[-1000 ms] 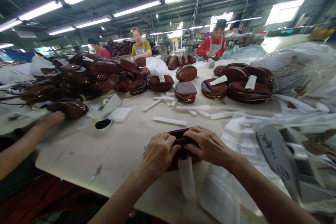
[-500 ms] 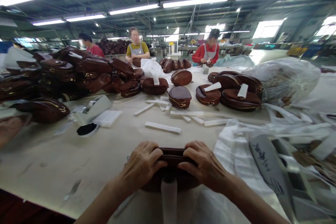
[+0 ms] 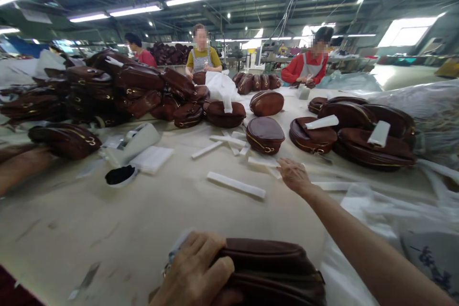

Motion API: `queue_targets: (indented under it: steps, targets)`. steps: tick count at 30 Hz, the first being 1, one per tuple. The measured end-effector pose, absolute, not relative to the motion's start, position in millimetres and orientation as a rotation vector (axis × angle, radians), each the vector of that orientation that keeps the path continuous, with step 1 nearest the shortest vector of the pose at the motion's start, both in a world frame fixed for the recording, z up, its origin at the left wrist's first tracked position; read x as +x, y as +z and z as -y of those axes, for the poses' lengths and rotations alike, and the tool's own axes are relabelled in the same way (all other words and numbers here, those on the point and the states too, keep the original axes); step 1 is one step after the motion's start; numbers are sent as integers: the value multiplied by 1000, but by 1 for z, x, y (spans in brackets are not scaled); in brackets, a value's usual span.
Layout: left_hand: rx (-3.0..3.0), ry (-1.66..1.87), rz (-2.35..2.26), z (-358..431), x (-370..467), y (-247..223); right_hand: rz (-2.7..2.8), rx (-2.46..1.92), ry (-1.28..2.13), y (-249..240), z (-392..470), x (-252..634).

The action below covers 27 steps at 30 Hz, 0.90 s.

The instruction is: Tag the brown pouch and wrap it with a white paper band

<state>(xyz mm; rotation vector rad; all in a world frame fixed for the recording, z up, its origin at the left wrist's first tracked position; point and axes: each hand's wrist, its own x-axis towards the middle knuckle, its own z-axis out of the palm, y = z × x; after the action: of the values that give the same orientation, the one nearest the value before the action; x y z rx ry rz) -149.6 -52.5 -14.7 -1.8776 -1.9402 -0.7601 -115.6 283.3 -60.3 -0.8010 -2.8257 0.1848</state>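
My left hand (image 3: 201, 267) grips the left end of a dark brown leather bag (image 3: 272, 267) with a zipper, low in the middle of the view. Its fingers wrap over the top edge; part of the bag is cut off by the frame. Farther out, my right hand (image 3: 293, 173) stretches over the table with extended fingers at the end of a white strip (image 3: 263, 162). Whether the fingertips touch the strip I cannot tell. Just beyond stands a rounded brown bag (image 3: 265, 135) with a gold zipper. Another white strip (image 3: 235, 185) lies nearer to me.
A heap of brown bags (image 3: 139, 79) fills the back left. At the left edge a co-worker's hand (image 3: 27, 167) is at another bag (image 3: 66, 141). Tape dispenser (image 3: 138, 141), black-filled dish (image 3: 121, 176) and white sheets (image 3: 152, 159) lie left. More bags (image 3: 375, 146) and clear plastic (image 3: 430, 105) are right.
My right hand has let go of the bag and moved forward to the white strips. The left hand keeps the bag, which now sits lower in view. The view has shifted left.
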Motion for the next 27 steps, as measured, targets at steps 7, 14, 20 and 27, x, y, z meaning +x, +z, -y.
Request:
queue_targets:
  steps: [7,14,20,27]
  targets:
    - [-1852,-756,2060,55,-146,-17,2787,-802,132,-77,-294,-119]
    - [-1770,-900,2050,53,-138,5,2579,-348,581,1,-230,-76]
    - [-1556,-674,1913,63,-124,2,2678,162,897,65,-142,-25]
    - [-1398,-631,1700,63,-118,-5,2774,196,732,47,-120,-22]
